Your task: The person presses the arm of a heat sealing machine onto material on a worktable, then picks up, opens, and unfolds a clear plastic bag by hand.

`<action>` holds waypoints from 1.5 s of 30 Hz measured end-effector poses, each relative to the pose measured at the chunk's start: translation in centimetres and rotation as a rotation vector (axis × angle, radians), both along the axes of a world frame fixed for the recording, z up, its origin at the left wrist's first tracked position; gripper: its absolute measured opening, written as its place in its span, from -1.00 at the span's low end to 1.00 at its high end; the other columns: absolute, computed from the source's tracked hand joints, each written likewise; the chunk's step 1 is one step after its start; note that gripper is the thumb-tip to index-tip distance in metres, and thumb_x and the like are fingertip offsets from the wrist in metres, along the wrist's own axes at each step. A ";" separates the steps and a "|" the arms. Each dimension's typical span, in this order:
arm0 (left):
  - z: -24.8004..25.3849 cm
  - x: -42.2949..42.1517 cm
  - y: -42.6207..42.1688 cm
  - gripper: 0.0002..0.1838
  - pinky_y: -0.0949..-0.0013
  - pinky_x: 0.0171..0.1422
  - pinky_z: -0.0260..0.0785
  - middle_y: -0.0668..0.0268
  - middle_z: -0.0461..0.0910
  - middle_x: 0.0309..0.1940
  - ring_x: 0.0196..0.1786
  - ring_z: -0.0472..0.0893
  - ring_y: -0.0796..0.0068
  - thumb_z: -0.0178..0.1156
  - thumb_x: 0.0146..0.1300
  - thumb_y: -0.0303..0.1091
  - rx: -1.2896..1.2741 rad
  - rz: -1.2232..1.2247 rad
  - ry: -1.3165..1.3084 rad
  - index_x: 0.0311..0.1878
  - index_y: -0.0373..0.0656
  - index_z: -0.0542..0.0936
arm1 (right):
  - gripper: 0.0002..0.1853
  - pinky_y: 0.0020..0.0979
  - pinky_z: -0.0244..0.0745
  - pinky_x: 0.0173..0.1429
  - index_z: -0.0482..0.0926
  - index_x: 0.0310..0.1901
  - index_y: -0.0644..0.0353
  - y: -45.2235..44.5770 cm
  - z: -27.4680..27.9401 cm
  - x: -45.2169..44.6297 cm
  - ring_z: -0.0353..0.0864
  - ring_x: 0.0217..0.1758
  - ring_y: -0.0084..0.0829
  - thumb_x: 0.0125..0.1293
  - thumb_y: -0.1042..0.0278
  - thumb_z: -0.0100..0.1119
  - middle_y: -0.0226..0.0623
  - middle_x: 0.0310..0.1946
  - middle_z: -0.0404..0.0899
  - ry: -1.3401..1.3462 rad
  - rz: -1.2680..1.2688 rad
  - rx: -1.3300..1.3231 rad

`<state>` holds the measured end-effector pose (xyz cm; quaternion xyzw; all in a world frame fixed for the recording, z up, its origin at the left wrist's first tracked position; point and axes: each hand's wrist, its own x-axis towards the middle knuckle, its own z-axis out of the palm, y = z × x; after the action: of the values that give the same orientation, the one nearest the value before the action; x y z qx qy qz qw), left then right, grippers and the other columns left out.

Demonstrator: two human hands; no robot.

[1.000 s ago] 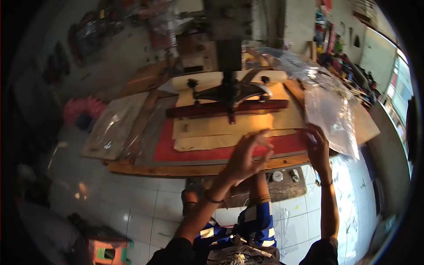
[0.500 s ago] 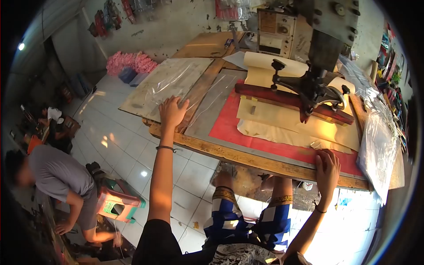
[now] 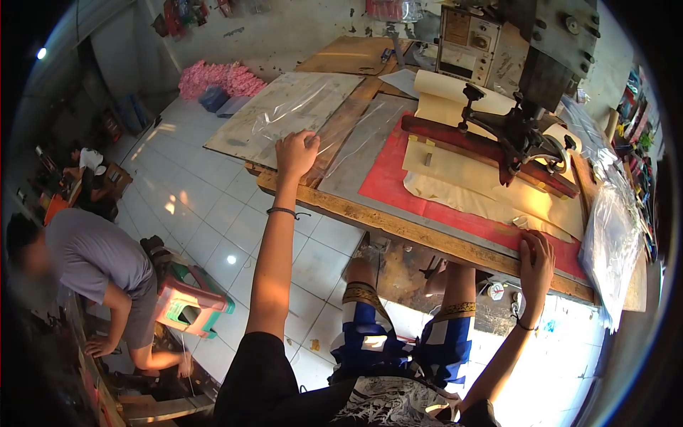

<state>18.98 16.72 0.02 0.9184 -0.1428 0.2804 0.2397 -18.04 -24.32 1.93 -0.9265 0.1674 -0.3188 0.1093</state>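
At the left part of the table, my left hand [image 3: 297, 153] has its fingers pinched on the edge of a clear plastic sheet [image 3: 348, 139], beside a pale board [image 3: 299, 99]. My right hand [image 3: 538, 260] rests loosely bent at the front edge of the red sheet [image 3: 384, 171], with nothing visible in it. Cream sheets [image 3: 455, 181] with an uneven front edge lie on the red one. Above them stands a black press head [image 3: 512, 142] with a dark red bar [image 3: 462, 142] across it.
A machine with a dial [image 3: 466, 46] stands behind the table. Crumpled clear plastic [image 3: 615, 235] hangs off the right end. On the floor at left are a red and green stool [image 3: 192, 299] and a bending person [image 3: 107, 263]. Another person [image 3: 89, 171] sits farther back. Pink material [image 3: 220, 78] lies by the wall.
The view has swung left. My left hand has moved from over the front of the press to the left part of the table, and its fingers have closed. My right hand has come down on the front edge.
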 end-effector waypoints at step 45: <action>-0.8 1.3 0.7 -0.75 0.42 0.11 0.38 0.21 0.70 -0.12 -0.04 0.64 0.42 0.16 0.33 -0.28 -0.247 -0.224 0.136 -0.11 -0.28 0.66 | -0.88 -0.27 0.41 -0.10 0.65 -0.33 0.12 -0.5 -0.7 0.0 0.56 -0.27 -0.25 0.22 0.30 0.21 -0.32 -0.40 0.62 -0.252 -0.165 0.026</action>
<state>20.24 17.46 -0.78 0.8772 -0.1918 0.2046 0.3896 -18.04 -24.82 1.20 -0.8606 0.2321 -0.4385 0.1150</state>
